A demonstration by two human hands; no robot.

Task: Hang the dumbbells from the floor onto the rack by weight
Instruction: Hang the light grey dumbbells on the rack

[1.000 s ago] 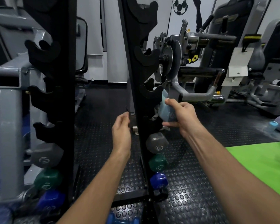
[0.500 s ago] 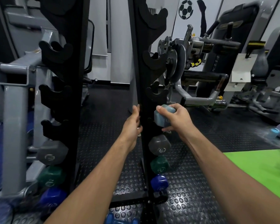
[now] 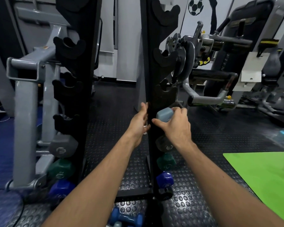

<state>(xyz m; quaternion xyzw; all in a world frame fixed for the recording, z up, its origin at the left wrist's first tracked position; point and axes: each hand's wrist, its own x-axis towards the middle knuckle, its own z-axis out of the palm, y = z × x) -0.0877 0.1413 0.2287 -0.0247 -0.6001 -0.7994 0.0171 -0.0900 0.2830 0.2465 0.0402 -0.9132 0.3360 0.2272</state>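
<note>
**Light blue-grey dumbbell at the right upright, fourth cradle from the base**

Risk. The dumbbell (image 3: 164, 115) looks not yet settled; its far end is hidden behind the rack's right upright (image 3: 152, 79), so whether the handle sits in the cradle cannot be told. If the handle misses the notch or only one end is supported when let go, it would likely tip and drop onto the grey dumbbell (image 3: 164, 145) just below, or to the studded floor (image 3: 195, 185). The left hand (image 3: 138, 125) lies against the upright's inner edge with fingers loosely bent, holding nothing visible; it could be pinched there.

Item. Hexagonal head, matte pale blue-grey coating, no marking legible. The right hand (image 3: 175, 126) clasps that head from above and outside, thumb beneath. Position: against the outer edge of the right upright, just above the grey, green (image 3: 166, 162) and dark blue (image 3: 165, 179) dumbbells already hung. Empty black cradles (image 3: 166, 94) stand above. More blue dumbbells (image 3: 126, 218) lie on the floor at the rack's foot.
</note>
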